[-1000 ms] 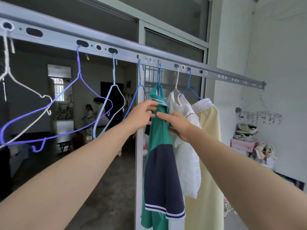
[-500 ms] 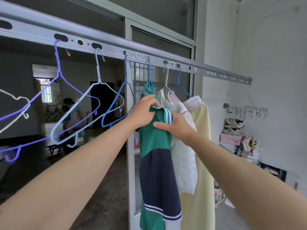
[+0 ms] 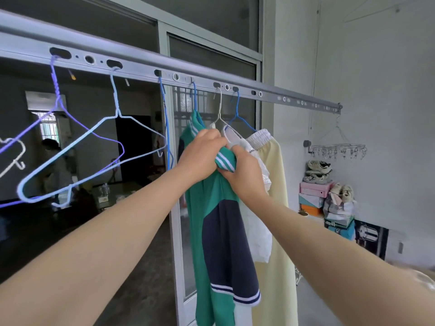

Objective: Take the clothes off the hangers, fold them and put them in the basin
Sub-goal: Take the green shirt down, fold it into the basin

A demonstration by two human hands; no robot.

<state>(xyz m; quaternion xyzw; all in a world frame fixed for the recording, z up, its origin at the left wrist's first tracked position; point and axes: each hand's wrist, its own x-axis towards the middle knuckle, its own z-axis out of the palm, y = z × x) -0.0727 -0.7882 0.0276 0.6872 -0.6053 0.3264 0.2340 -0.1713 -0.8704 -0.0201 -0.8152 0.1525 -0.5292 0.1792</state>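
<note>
A green and navy shirt (image 3: 219,231) with white stripes hangs from a blue hanger (image 3: 194,100) on the grey rail (image 3: 141,67). My left hand (image 3: 200,154) grips the shirt's collar near the top. Just to its right, my right hand (image 3: 244,177) holds the bunched striped collar edge. Behind the shirt hang a white garment (image 3: 259,234) on a white hanger (image 3: 220,109) and a pale yellow garment (image 3: 280,208) on a blue hanger (image 3: 237,109). No basin is in view.
Several bare wire hangers (image 3: 77,151) hang on the rail to the left. A sliding glass door frame (image 3: 175,208) stands behind the clothes. At right are stacked shoe boxes with shoes (image 3: 315,191) and a hanging clip rack (image 3: 339,149) by the wall.
Both hands have closed tighter on the shirt's collar and pulled it down and to the right, bunching the striped edge. The view has shifted right.
</note>
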